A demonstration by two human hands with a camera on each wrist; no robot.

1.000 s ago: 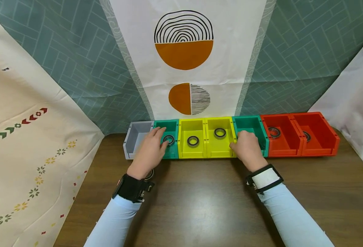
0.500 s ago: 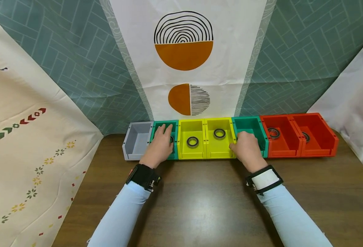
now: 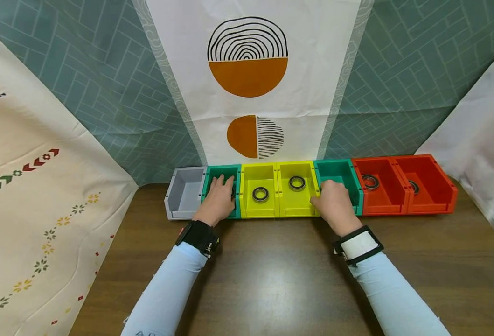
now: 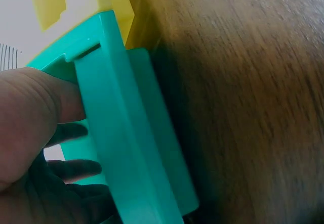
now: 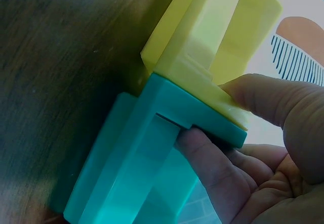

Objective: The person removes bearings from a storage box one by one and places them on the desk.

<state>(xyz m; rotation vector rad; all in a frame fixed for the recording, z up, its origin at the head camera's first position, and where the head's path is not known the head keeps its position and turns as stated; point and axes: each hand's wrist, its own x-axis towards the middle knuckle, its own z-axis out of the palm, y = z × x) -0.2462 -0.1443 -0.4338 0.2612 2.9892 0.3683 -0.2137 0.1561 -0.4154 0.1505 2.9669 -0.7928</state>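
My left hand (image 3: pixel 216 201) reaches down into the left green bin (image 3: pixel 235 212). Beside its thumb, part of a ball bearing (image 3: pixel 233 192) shows. In the left wrist view, the thumb (image 4: pixel 63 100) and other fingers go behind the green bin's front lip (image 4: pixel 124 128); the fingertips are hidden, so a hold on the bearing cannot be seen. My right hand (image 3: pixel 336 204) pinches the adjoining walls of the right green bin (image 3: pixel 343 171) and the yellow bin (image 5: pixel 190 57) next to it. The right thumb (image 5: pixel 253 95) lies on the yellow side, fingers (image 5: pixel 202 155) on the green side.
Two yellow bins hold one bearing each, a left bearing (image 3: pixel 260 194) and a right bearing (image 3: pixel 297 183). Two red bins on the right hold a bearing (image 3: pixel 370 182) and another bearing (image 3: pixel 413 187). A grey bin (image 3: pixel 179 212) ends the row at left, on a wooden table (image 3: pixel 267 275).
My left hand has moved right and down into the left green bin, covering most of its bearing. A bearing seen earlier by the left wrist is out of sight. The right hand keeps its place.
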